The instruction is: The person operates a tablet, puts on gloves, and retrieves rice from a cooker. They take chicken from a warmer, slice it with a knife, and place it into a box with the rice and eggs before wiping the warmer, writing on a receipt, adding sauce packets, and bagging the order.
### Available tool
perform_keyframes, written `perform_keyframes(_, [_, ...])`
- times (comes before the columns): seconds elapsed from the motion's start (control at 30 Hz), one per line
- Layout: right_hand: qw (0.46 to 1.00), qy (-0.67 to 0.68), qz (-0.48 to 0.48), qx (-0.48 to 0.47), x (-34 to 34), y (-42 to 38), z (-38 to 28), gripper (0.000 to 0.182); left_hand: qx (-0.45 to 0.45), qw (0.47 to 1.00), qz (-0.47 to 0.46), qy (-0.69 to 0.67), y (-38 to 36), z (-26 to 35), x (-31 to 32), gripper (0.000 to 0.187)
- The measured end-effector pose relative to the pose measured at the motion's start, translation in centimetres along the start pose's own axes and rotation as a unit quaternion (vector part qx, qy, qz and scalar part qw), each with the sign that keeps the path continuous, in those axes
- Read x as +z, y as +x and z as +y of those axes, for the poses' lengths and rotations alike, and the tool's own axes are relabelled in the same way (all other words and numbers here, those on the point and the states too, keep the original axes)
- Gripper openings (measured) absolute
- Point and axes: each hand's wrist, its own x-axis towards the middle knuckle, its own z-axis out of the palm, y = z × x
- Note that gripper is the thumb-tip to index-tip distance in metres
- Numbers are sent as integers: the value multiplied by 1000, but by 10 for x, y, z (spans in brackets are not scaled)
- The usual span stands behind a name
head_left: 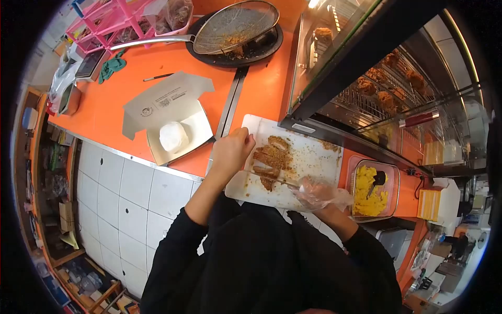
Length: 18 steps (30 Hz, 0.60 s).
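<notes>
Under a clear plastic glove, my right hand [319, 192] is closed round the handle of a knife. The knife blade [274, 179] points left across browned, breaded fried chicken [273, 156], cut into several strips. These lie with scattered crumbs on a white cutting board [314, 162]. My left hand [232, 152], bare, is curled closed over the board's left edge, beside the chicken; whatever its fingers hold, if anything, is hidden. Left of it stands an opened paper takeaway box [196, 125] with a rounded white mound, perhaps rice [173, 137], inside.
A glass-sided display case [334, 104] with fried pieces on racks borders the board's upper right. Right of the board sits a tray of yellow food [368, 196] with a dark utensil. A mesh strainer [238, 31] rests on a dark round pan [274, 49] at the back.
</notes>
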Motion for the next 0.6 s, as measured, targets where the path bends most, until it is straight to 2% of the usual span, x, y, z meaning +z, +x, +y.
perform_keyframes(0.13, [995, 11, -71, 65, 33, -4, 12, 19, -5, 1000, -11, -25, 1, -5, 11, 24])
perform_keyframes(0.2, [976, -173, -2, -134, 35, -7, 19, 28, 9, 1000, -1, -26, -3, -7, 15, 24])
perform_keyframes(0.23, [975, -176, 0, -133, 17, 5, 9, 28, -10, 1000, -16, -15, -6, -15, 20, 24])
perform_keyframes(0.27, [987, -88, -131, 29, -15, 27, -11, 33, -27, 999, -28, -2, -5, -19, 22, 23])
perform_keyframes(0.3, [949, 7, -252, 190, -32, 40, -22, 38, -20, 1000, -22, 1, -3, -19, 18, 23])
perform_keyframes(0.33, [949, 10, -247, 194, -17, 32, -14, 38, -17, 999, -31, -16, -5, -16, 15, 23])
perform_keyframes(0.37, [971, 20, -189, 144, 8, 20, 6, 43, -19, 999, -34, -36, -5, -14, 14, 24])
perform_keyframes(0.4, [986, 35, -133, 96, 6, 19, 3, 48, -19, 999, -34, -37, -5, -12, 14, 24])
perform_keyframes(0.43, [986, 35, -130, 96, 4, 22, 2, 48, -24, 999, -34, -34, -2, -10, 14, 24])
perform_keyframes(0.5, [951, 67, -235, 188, -12, 36, -5, 50, -18, 999, -27, -27, -3, -7, 14, 25])
perform_keyframes(0.53, [955, 64, -219, 187, -20, 36, -8, 50, -27, 999, -37, -18, -3, -11, 15, 26])
perform_keyframes(0.6, [967, -9, -222, 123, -33, 38, -16, 45, -18, 999, -30, -5, 0, -14, 15, 26])
